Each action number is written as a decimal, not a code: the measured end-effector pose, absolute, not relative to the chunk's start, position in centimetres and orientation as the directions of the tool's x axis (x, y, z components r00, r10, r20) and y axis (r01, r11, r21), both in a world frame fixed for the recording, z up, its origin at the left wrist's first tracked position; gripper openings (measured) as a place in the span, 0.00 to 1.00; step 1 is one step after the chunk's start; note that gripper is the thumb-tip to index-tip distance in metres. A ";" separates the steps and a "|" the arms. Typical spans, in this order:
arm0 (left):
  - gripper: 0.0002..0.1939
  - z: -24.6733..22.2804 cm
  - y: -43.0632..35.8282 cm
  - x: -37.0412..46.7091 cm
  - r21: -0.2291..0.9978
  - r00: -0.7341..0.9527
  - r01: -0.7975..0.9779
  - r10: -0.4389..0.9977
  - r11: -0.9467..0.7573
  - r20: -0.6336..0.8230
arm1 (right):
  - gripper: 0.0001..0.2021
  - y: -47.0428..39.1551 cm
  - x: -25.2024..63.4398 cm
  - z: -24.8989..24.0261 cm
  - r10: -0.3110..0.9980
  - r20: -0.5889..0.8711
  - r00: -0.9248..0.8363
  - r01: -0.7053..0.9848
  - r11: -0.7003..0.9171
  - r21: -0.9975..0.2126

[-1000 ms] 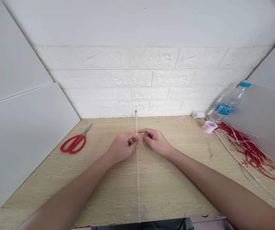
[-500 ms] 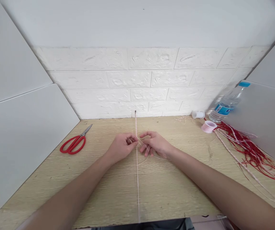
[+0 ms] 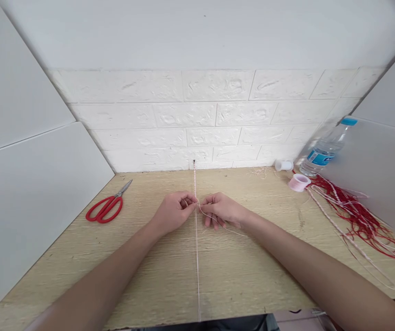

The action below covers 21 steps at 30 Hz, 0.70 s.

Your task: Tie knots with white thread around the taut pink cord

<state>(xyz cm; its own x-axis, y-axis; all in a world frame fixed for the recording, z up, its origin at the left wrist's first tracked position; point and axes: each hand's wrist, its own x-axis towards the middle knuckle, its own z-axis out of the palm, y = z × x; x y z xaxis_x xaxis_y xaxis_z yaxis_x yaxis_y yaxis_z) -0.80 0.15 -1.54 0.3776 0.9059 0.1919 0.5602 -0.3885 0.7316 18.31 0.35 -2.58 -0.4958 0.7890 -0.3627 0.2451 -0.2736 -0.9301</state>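
Note:
A pale pink braided cord [image 3: 194,180] runs from a small dark hook at the wall's foot down to my hands, and straight pale strands [image 3: 198,266] continue from there to the table's front edge. My left hand [image 3: 178,209] pinches thin thread beside the cord, thumb and forefinger together. Just right of the cord, my right hand [image 3: 220,210] has its thumb and forefinger closed on the thin thread, the other fingers loosely curled below. A loose thin thread [image 3: 232,231] passes under the right hand and trails to the right.
Red-handled scissors [image 3: 105,209] lie at the left. Toward the right stand a water bottle [image 3: 321,154], a white spool [image 3: 283,165] and a pink thread spool [image 3: 299,182]. Beside them is a heap of red cords [image 3: 363,216]. White panels flank both sides.
My right hand's forefinger and thumb have come together on the thread, near the cord. The thread loop between my hands has become smaller. My left hand has barely moved.

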 end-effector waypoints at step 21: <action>0.13 -1.6 0.3 -1.2 0.556 0.411 0.679 0.876 -0.479 0.253 | 0.12 0.8 18.4 -3.7 0.874 -0.227 -0.429 0.186 -0.161 -0.969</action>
